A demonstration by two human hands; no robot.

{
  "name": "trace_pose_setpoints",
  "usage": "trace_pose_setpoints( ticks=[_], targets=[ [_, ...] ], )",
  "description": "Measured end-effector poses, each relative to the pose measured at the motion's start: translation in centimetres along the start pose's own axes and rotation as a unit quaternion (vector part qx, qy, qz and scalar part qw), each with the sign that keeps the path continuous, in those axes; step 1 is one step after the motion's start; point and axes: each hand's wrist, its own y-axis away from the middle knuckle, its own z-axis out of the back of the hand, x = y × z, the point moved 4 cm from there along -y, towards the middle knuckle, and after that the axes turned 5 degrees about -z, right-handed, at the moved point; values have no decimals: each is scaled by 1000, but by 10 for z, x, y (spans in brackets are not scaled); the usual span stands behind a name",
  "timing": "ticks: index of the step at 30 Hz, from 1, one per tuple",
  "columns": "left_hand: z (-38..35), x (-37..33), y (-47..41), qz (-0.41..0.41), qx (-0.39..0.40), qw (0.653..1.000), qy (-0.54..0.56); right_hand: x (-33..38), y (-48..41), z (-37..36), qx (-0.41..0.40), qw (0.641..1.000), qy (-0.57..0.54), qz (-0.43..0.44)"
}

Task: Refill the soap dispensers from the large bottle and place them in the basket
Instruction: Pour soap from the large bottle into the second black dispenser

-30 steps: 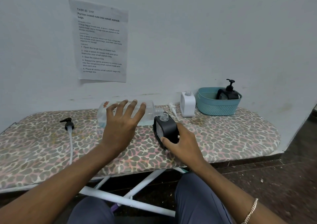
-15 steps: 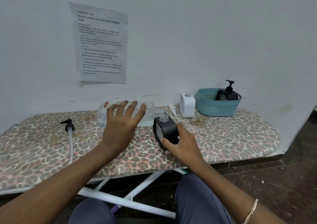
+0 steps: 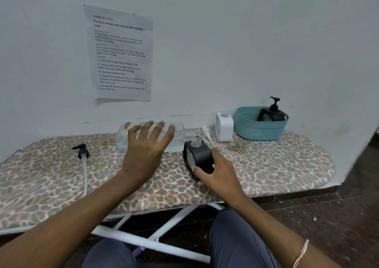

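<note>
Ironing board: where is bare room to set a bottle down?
Bare cover in front of the basket, right of the right hand; also left of the black pump. Crowded mid-back: big bottle, black dispenser, white dispenser.

Both forearms stretched out front, left grip fingers splayed straight, right grip curled round, clamping.
</note>
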Motion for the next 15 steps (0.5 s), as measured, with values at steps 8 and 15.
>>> trace_pose_setpoints(
  ticks=[8,15],
  targets=[
    [-1,1,1,-3,-11,1000,-2,0,0,1,2,1000,2,0],
    [-3,1,0,-5,-13,1000,-5,0,0,1,0,1000,-4,-2]
  ],
)
